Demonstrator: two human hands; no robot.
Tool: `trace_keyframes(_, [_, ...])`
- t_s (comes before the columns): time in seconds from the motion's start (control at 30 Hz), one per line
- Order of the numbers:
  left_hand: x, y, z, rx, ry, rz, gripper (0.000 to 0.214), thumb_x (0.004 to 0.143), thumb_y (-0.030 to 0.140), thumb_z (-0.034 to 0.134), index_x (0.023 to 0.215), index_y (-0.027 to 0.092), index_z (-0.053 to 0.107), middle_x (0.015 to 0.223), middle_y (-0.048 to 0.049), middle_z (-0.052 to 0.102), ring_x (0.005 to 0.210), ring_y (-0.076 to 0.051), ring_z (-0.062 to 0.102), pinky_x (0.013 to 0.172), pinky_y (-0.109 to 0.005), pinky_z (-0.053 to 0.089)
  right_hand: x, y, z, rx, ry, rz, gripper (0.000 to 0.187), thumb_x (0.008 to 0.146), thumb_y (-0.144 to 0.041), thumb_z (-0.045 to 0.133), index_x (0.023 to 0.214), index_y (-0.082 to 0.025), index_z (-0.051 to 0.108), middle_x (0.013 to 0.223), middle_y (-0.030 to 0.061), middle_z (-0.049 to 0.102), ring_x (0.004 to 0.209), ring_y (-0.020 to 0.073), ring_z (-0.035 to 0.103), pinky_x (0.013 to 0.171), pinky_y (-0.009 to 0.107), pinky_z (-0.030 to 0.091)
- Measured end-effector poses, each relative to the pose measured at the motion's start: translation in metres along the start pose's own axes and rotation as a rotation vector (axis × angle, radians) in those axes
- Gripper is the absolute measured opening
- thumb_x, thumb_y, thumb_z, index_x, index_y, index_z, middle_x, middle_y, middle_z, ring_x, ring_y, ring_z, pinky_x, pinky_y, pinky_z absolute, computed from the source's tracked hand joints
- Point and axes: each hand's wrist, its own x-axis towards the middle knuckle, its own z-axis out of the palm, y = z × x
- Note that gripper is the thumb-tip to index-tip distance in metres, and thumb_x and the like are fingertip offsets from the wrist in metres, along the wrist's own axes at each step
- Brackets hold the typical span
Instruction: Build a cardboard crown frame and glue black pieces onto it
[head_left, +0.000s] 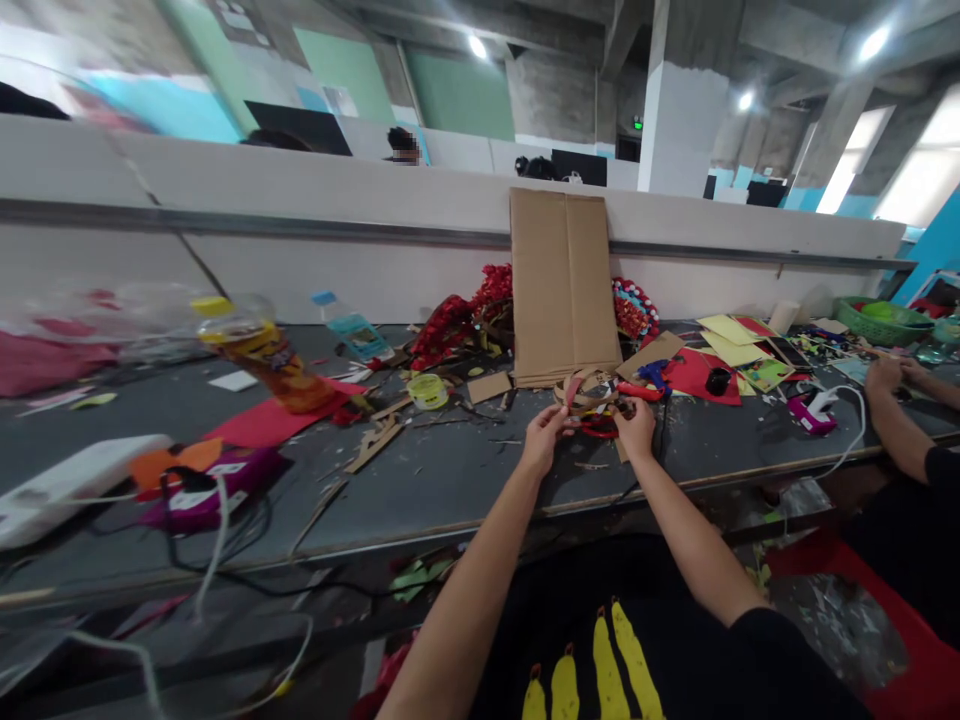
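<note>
Near the table's front edge, my left hand (pixel 546 440) and my right hand (pixel 636 428) hold a small ring-shaped piece of brown cardboard strips (pixel 589 388) between them. My left fingers pinch its left side, where a reddish strip shows. At its right side my right fingers are closed on it, partly hidden. Something red (pixel 600 427) lies just below the ring, too small to name. Beyond my right hand is a blue and red tool (pixel 651 380), perhaps a glue gun. A tall folded cardboard sheet (pixel 562 290) leans on the partition behind the ring.
Left on the dark table (pixel 435 480) are a tilted drink bottle (pixel 274 355), a clear blue-capped bottle (pixel 356 330), a yellow tape roll (pixel 427 391) and a white power strip (pixel 75 485). Cardboard scraps lie about. A co-worker's hands (pixel 889 375) and a green basket (pixel 881 320) are at right.
</note>
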Motion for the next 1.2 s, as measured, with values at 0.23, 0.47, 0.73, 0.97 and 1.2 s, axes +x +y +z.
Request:
trace_keyframes(0.23, [0.005,0.006,-0.002,-0.210,0.092,-0.101,0.022,0.063,0.019,0.076,0.076,0.014,0.060,0.062,0.0027,0.065,0.053,-0.008,0.061,0.053,-0.017,0.049,-0.003,-0.009,0.000,-0.008,-0.033,-0.032,0.033,0.069,-0.045,0.068,0.088,-0.019,0.062,0.091,0.0059,0.066,0.087,0.0216,0.058,0.082,0.033,0.040])
trace_keyframes(0.47, [0.003,0.014,-0.008,-0.350,0.049,-0.213,0.008,0.082,0.013,0.054,0.081,0.017,0.061,0.070,0.0024,0.067,0.057,-0.007,0.061,0.056,-0.019,0.051,0.001,-0.014,-0.021,0.180,0.130,-0.057,0.033,0.083,-0.048,0.049,0.086,-0.018,0.061,0.086,0.0046,0.065,0.082,0.0166,0.059,0.079,0.029,0.045])
trace_keyframes(0.73, [-0.002,0.018,-0.001,-0.384,0.039,-0.251,0.016,0.087,0.013,0.047,0.080,0.017,0.061,0.067,0.0019,0.064,0.057,-0.008,0.060,0.055,-0.020,0.049,0.125,0.050,-0.156,0.041,0.492,0.161,0.047,0.083,-0.045,0.041,0.115,-0.011,0.050,0.106,0.0149,0.060,0.091,0.0193,0.058,0.081,0.033,0.046])
trace_keyframes(0.97, [-0.002,0.020,0.000,-0.397,0.055,-0.232,0.010,0.083,0.012,0.052,0.083,0.017,0.060,0.070,0.0024,0.065,0.058,-0.007,0.060,0.056,-0.019,0.048,0.187,0.084,-0.217,-0.135,0.362,0.150,0.044,0.066,-0.042,0.061,0.093,-0.008,0.068,0.081,0.0129,0.070,0.075,0.0238,0.064,0.075,0.038,0.049])
trace_keyframes(1.2, [-0.002,0.019,0.000,-0.397,0.075,-0.229,0.012,0.084,0.013,0.049,0.079,0.017,0.059,0.067,0.0029,0.064,0.055,-0.007,0.059,0.055,-0.020,0.048,0.193,0.086,-0.230,-0.271,0.285,0.059,0.024,0.063,-0.035,0.065,0.072,-0.014,0.072,0.073,0.0115,0.072,0.072,0.0245,0.065,0.075,0.038,0.050])
